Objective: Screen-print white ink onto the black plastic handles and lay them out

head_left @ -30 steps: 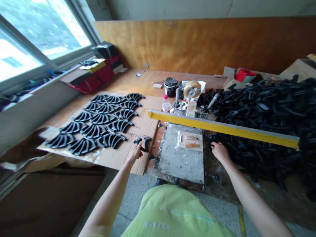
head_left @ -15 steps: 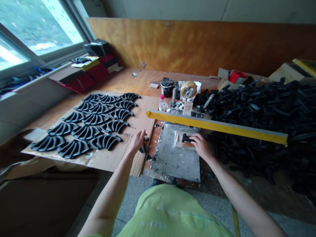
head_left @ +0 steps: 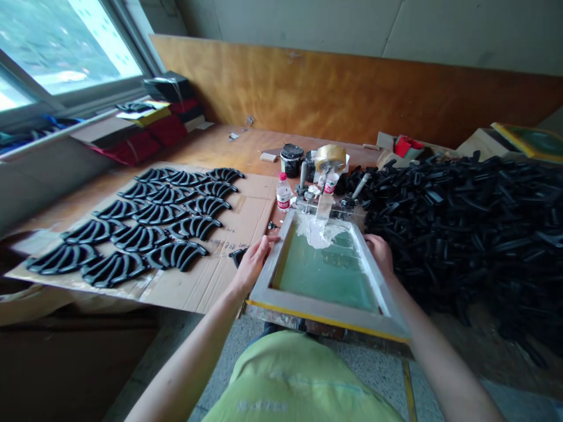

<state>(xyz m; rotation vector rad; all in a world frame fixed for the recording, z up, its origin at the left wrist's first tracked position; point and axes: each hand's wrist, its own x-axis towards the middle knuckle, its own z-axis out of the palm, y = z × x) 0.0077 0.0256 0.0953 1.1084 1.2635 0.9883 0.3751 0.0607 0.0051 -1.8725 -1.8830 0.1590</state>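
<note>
The head view gives us several containers grouped beyond the hands. Nearest among them is a clear bottle with a red cap and a red label, standing upright; we cannot tell how full it is. Behind it stands a black-smeared tub, its contents hidden from us, and beside that a second dark tub. A red-and-white cup sits just in front of a roll of tape.

Between the hands we find a screen frame with green mesh; white paste lies across its far end. The left hand meets the left rail, index finger stretched out to the edge and the other fingers loosely bent. The right hand is at the right rail, fingers curled toward it. Whether either closes firmly on the wood, we cannot tell. Both forearms reach forward, one on each side of the frame.

Just left of the left hand lies a lone black piece on a cardboard sheet; farther left we see rows of black curved pieces. Right of the right hand spreads a heap of black parts.
</note>
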